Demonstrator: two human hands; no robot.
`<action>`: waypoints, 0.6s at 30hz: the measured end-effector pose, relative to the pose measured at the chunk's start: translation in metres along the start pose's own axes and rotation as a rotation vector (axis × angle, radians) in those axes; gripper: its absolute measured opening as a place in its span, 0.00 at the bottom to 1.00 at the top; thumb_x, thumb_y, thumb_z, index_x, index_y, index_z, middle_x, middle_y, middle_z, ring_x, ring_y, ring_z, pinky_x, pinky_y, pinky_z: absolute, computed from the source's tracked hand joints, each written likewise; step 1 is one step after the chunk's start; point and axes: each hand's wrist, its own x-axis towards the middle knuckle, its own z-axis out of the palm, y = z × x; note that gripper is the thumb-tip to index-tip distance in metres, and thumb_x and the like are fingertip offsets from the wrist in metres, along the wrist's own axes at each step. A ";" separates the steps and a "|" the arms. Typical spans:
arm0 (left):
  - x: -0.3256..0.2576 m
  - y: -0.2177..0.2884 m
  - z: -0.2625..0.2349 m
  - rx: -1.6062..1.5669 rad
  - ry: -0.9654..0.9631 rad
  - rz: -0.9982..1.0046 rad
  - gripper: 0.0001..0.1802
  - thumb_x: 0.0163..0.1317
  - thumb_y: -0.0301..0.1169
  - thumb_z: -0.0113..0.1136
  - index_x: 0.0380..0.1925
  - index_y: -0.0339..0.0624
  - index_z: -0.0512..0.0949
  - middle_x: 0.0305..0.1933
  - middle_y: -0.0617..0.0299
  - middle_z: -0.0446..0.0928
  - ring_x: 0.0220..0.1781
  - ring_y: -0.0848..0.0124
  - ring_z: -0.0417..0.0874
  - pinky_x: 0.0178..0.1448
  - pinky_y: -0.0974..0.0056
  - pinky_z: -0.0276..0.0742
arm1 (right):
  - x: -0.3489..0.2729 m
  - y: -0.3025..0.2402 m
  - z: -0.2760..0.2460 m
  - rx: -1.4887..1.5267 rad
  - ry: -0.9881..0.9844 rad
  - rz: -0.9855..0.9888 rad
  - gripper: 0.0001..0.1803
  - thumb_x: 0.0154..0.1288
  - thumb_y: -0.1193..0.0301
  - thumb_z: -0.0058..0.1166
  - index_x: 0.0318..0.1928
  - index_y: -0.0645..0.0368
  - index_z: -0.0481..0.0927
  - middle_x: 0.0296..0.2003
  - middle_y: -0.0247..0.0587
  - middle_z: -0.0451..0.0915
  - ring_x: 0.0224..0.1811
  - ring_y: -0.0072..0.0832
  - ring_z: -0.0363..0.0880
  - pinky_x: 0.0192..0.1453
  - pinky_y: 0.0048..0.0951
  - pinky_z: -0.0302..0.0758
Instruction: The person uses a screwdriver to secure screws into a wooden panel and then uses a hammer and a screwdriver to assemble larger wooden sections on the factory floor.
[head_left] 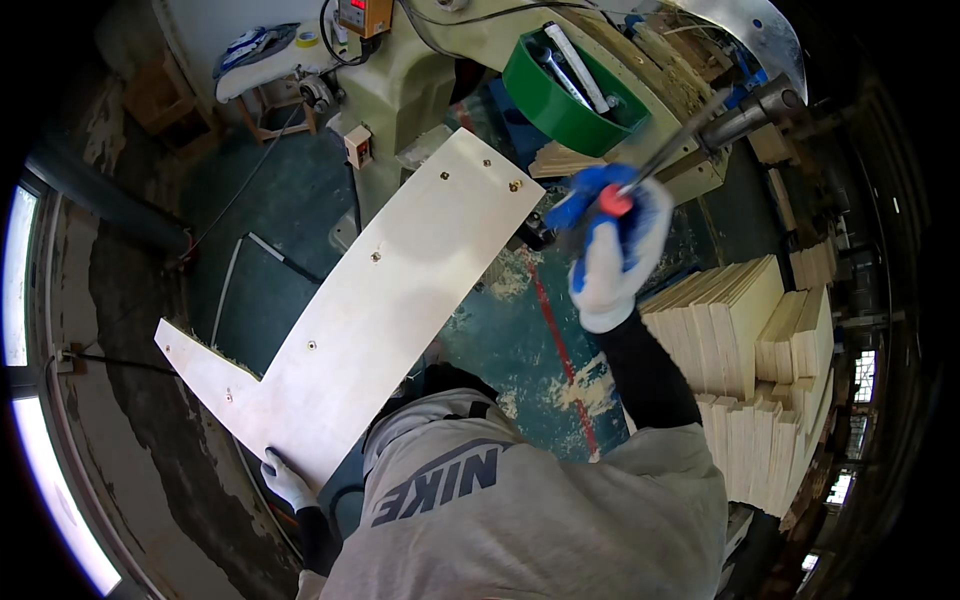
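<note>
A long pale plywood panel (pixel 390 300) with an L-shaped end and several small metal inserts runs from lower left up to a cream-coloured machine (pixel 430 75). My left hand (pixel 287 482), in a white glove, grips the panel's near lower edge. My right hand (pixel 612 245), in a white and blue glove, is raised and closed around the red knob of a metal lever (pixel 672 150) that reaches up to the machine's right side.
A green bin (pixel 560 100) holding white tubes and tools sits on the machine. Stacks of cut plywood pieces (pixel 750 350) stand at the right. The teal floor (pixel 520 330) shows worn patches and a red line. A window strip (pixel 20 300) runs along the left.
</note>
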 end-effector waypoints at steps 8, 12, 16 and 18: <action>-0.003 0.009 0.004 0.129 0.049 0.048 0.29 0.78 0.47 0.55 0.47 0.22 0.78 0.42 0.53 0.82 0.41 0.68 0.77 0.49 0.63 0.75 | -0.159 0.108 -0.003 -0.002 0.415 1.104 0.16 0.78 0.72 0.48 0.62 0.60 0.68 0.43 0.36 0.77 0.27 0.17 0.74 0.30 0.23 0.76; 0.001 0.003 -0.016 0.214 0.075 0.031 0.29 0.78 0.47 0.55 0.47 0.22 0.79 0.41 0.51 0.83 0.40 0.67 0.78 0.48 0.61 0.76 | -0.160 0.149 -0.003 -0.150 0.562 1.136 0.23 0.72 0.65 0.63 0.60 0.58 0.69 0.38 0.31 0.75 0.29 0.17 0.73 0.30 0.24 0.73; -0.003 0.026 -0.007 0.315 0.042 0.045 0.27 0.79 0.46 0.53 0.36 0.26 0.77 0.31 0.55 0.78 0.33 0.67 0.72 0.41 0.59 0.72 | -0.164 0.181 -0.024 -0.043 0.631 1.160 0.22 0.68 0.66 0.68 0.56 0.58 0.72 0.46 0.36 0.80 0.41 0.23 0.81 0.41 0.34 0.81; -0.003 0.012 -0.008 0.349 0.058 0.077 0.27 0.79 0.46 0.53 0.34 0.27 0.76 0.29 0.56 0.75 0.32 0.69 0.70 0.40 0.59 0.70 | -0.156 0.190 -0.018 0.198 0.548 1.083 0.26 0.71 0.69 0.64 0.65 0.60 0.70 0.53 0.42 0.81 0.52 0.32 0.84 0.53 0.39 0.84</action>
